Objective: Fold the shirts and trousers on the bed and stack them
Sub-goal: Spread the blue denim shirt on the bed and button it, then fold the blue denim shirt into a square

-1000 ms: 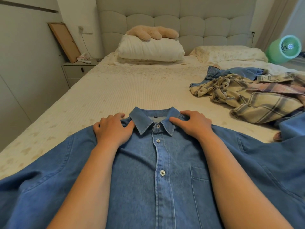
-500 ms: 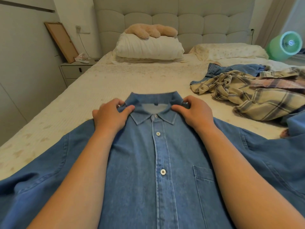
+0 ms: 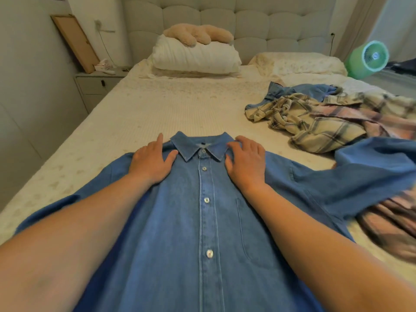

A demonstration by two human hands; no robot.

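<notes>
A blue denim shirt (image 3: 202, 221) lies buttoned and face up on the bed (image 3: 157, 109), collar pointing away from me. My left hand (image 3: 153, 161) rests flat on the shirt's left shoulder, fingers straight, just left of the collar. My right hand (image 3: 245, 161) presses flat on the right shoulder beside the collar. The shirt's right sleeve (image 3: 371, 170) stretches out to the right over other clothes. A crumpled plaid shirt (image 3: 319, 122) lies at the right, with a blue denim garment (image 3: 299, 91) behind it.
Two pillows (image 3: 195, 57) and a plush toy (image 3: 198, 34) sit at the headboard. A nightstand (image 3: 99, 84) with a leaning frame stands left of the bed. A green fan (image 3: 369, 58) is at the far right. More plaid fabric (image 3: 391, 224) lies at the right edge.
Both hands have let go of the collar area and now lie flat on the shoulders. The collar lies flatter, and the camera has pulled back and tilted.
</notes>
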